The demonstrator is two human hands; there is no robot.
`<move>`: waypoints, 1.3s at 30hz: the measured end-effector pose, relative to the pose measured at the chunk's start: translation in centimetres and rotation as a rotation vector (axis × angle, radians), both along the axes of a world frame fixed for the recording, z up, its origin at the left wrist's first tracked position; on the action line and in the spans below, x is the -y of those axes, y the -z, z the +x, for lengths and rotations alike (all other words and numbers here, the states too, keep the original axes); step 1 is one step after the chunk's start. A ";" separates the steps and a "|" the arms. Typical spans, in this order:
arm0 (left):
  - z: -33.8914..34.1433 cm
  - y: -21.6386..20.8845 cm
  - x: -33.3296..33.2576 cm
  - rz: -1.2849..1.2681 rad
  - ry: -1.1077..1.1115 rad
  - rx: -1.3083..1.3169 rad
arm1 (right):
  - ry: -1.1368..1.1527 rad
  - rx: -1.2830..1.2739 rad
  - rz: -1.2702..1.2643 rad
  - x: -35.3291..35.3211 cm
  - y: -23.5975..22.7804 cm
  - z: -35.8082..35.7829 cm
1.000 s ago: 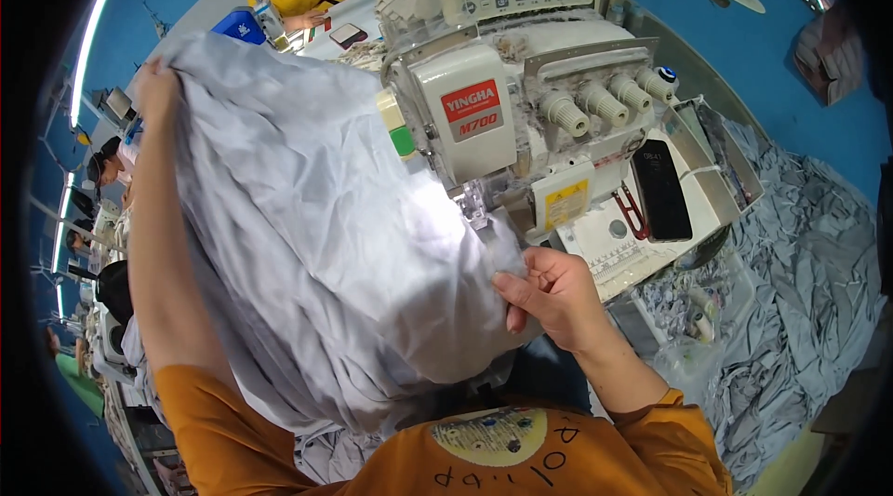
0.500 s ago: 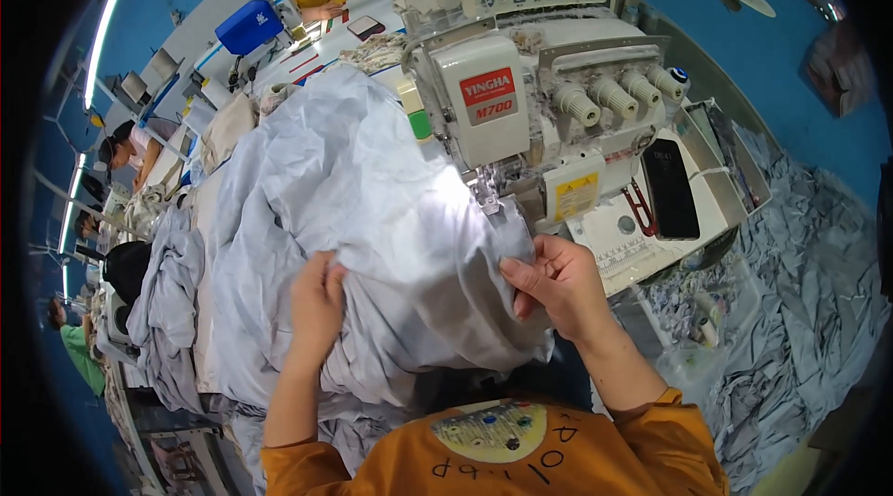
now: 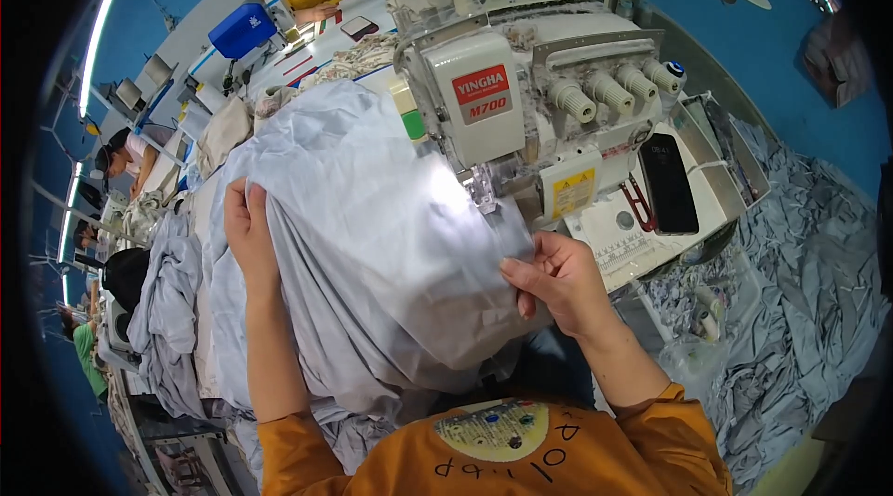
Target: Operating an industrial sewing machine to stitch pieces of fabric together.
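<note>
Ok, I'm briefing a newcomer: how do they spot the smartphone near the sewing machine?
Find the white overlock sewing machine. Below the rightmost of its four tension dials lies the smartphone. It's flat and black, unlike the slim red tool just left of it.

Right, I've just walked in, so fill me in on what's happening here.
A person sits at a sewing machine with a pale cloth spread before it. The left hand grips a fold on the left; the right hand pinches the edge just below the lit presser foot. A black phone lies to the right.
</note>
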State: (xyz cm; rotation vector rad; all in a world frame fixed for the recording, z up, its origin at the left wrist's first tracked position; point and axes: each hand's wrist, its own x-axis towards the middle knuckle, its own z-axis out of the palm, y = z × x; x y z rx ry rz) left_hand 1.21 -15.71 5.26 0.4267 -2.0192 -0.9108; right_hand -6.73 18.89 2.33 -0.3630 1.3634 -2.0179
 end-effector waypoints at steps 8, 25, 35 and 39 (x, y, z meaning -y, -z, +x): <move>-3.1 -1.7 3.2 -0.085 0.043 -0.073 | 0.006 -0.001 0.007 0.0 0.1 -0.1; -10.6 -8.4 9.1 -0.399 -0.168 0.031 | 0.020 -0.022 0.019 0.1 -0.1 0.0; -13.5 -11.7 12.0 -0.511 -0.254 0.011 | 0.040 0.025 0.082 0.3 -0.6 0.2; -12.9 -9.7 13.3 -0.639 -0.296 0.075 | 0.094 0.076 0.075 0.2 0.0 0.6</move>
